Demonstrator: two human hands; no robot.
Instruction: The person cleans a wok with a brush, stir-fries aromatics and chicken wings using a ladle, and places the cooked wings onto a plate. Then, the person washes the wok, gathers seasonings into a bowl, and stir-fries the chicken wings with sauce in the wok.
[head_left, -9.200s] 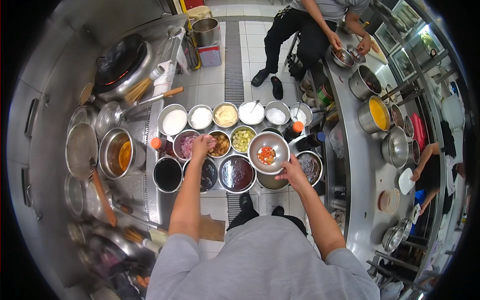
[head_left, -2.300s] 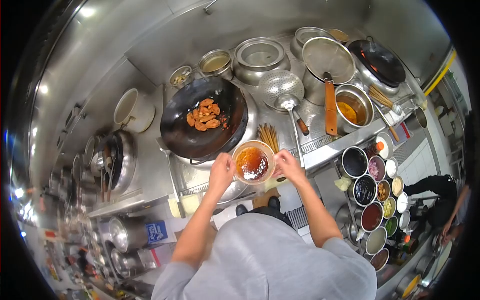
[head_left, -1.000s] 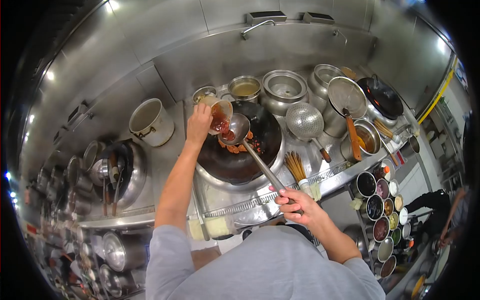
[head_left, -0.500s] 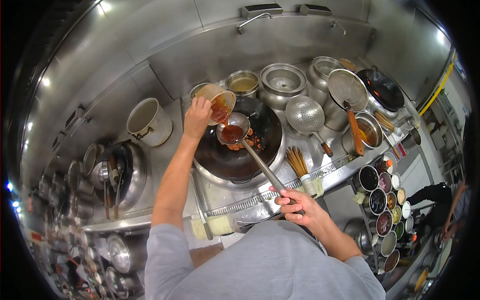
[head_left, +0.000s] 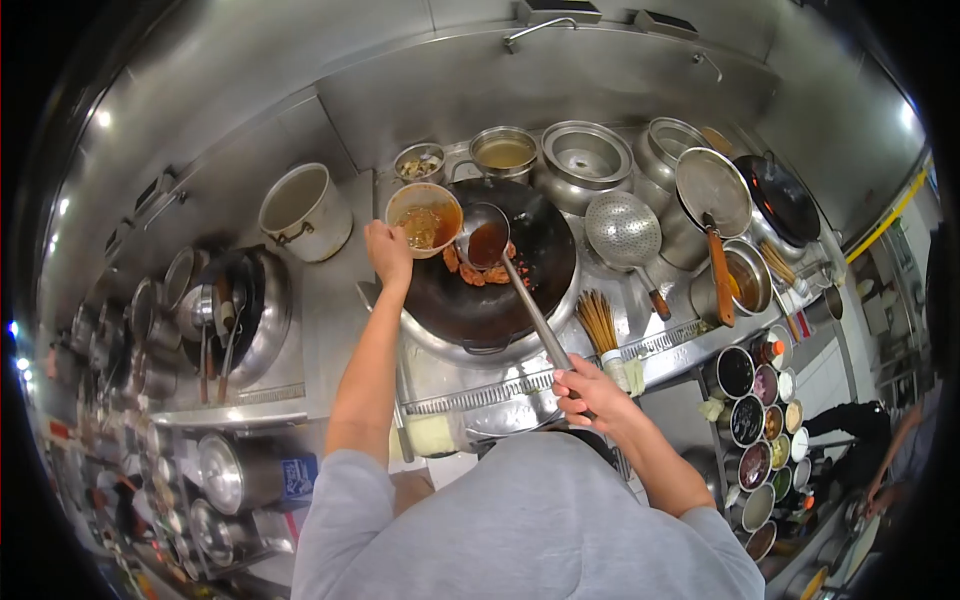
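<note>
My left hand (head_left: 389, 250) is closed on the rim of a round plastic tub (head_left: 450, 238), which has reddish-brown sauce coating its inside. The tub sits over the left side of a large black wok (head_left: 430, 295). In my right hand (head_left: 594, 392) is the long handle of a steel ladle (head_left: 532, 308). Dark red-brown sauce (head_left: 487, 243) lies in the ladle's bowl, right beside the tub and above the wok. Reddish-brown food pieces (head_left: 487, 275) rest on the wok's bottom, partly hidden under the ladle.
Behind the wok stand a pot of pale liquid (head_left: 503, 152) and a small pot (head_left: 419, 163). On the right are a perforated skimmer (head_left: 623, 230), a bamboo brush (head_left: 598, 322) and a wooden-handled strainer (head_left: 713, 192). Several seasoning containers (head_left: 747, 420) line the right side. A tall pot (head_left: 305, 213) stands left.
The tub has gone from tipped and pouring sauce into the ladle to more level, and the stream has stopped. The ladle has shifted slightly. The whole view has moved a little.
</note>
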